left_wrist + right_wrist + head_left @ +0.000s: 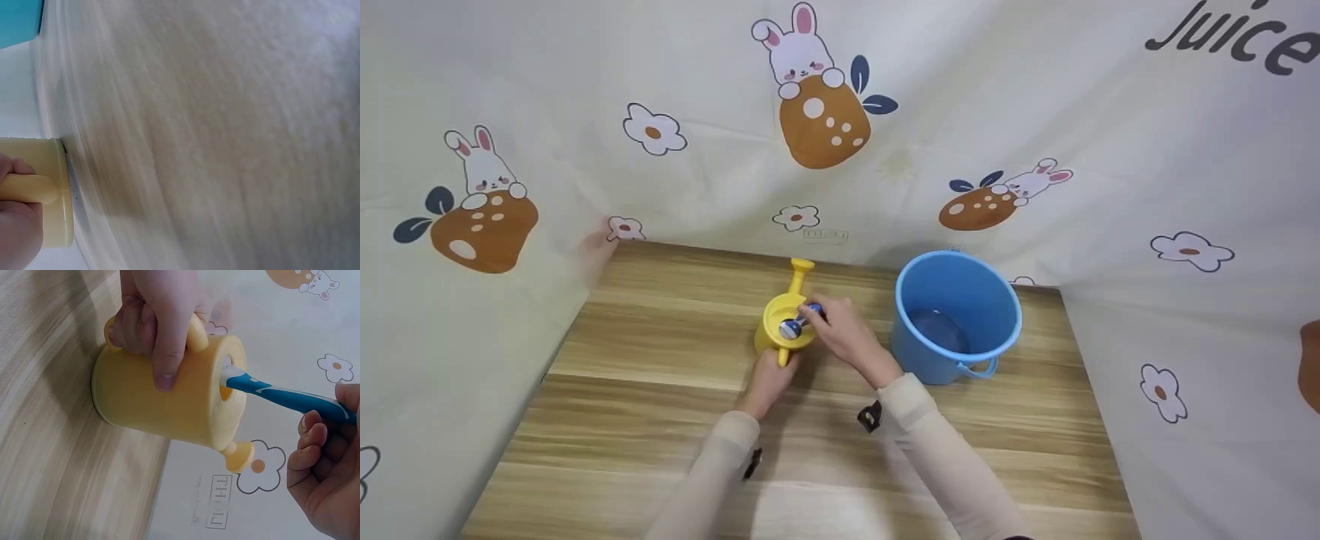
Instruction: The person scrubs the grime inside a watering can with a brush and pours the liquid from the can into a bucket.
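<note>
A yellow toy watering can stands on the wooden surface, its spout pointing away toward the back. My left hand grips the can's handle; in the right wrist view its fingers curl through the handle, with the thumb along the can's side. My right hand pinches the blue handle of a brush between thumb and fingers. The brush's blue-and-white far end is at the can's top opening, and in the right wrist view its white neck enters the opening. What lies inside is hidden.
Close by on the right stands a blue bucket with its carrying handle hanging down in front. Light cloth printed with rabbits and flowers walls in the back and both sides of the wooden surface.
</note>
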`<state>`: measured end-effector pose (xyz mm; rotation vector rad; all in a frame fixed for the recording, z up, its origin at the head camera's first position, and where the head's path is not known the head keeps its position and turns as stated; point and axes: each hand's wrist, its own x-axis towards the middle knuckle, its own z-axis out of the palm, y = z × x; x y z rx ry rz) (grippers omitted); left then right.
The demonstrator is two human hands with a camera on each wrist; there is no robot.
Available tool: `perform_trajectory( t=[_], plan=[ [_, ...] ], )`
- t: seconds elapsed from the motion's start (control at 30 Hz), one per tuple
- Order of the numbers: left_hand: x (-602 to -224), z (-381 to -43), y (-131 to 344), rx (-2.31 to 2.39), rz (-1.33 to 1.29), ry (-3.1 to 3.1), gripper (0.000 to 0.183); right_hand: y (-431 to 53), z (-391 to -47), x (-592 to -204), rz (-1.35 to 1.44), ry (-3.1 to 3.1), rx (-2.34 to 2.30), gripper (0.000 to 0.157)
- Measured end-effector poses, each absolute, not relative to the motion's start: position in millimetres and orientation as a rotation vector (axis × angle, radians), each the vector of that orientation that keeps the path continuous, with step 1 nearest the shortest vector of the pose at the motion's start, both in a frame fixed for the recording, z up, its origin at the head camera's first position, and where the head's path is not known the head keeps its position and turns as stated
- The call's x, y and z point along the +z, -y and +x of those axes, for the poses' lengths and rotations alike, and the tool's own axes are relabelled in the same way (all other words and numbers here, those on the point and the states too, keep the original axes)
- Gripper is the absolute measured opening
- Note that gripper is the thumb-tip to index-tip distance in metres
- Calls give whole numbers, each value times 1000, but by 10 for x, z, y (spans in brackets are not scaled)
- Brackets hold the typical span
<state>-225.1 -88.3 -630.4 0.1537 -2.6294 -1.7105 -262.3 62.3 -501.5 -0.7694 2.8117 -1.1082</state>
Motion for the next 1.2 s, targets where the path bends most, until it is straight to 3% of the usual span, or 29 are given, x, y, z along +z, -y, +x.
perform_trajectory(
  t=[0.4,1.2],
  plan=[
    [-6311,-2231,901,-1620,157,2686,32,-606,-2611,-5048,-764,-2838,-1126,31],
    [-6322,-2246,862,-1661,81,2647,17,-501,-2598,-5253,-627,-3004,-918,33]
  ],
)
